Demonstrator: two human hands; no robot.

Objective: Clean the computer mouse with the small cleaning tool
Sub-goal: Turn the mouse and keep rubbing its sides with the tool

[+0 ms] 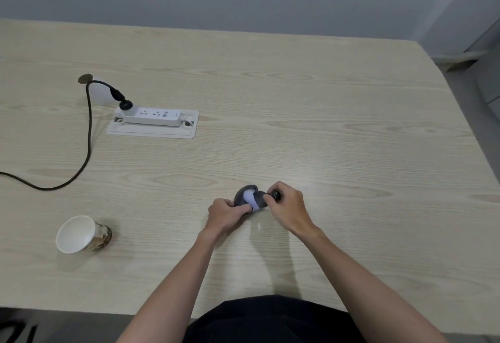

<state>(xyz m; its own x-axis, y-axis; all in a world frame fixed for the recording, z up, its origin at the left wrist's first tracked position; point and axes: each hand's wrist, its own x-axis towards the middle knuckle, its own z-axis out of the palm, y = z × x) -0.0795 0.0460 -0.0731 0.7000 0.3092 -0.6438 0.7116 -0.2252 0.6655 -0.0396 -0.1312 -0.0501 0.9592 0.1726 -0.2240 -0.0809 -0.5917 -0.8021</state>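
Note:
A dark grey computer mouse (241,195) lies on the pale wooden table (324,140), a little right of centre near me. My left hand (226,214) grips its near left side. My right hand (288,204) pinches a small cleaning tool with a black handle (276,194), whose white brush head (251,199) presses on the top of the mouse. Part of the mouse is hidden under the brush and my fingers.
A white power strip (153,117) sits in a recessed tray at the back left, with a black cable (88,137) running off the left edge. A paper cup (81,234) lies on its side at the front left. The table's right edge is near.

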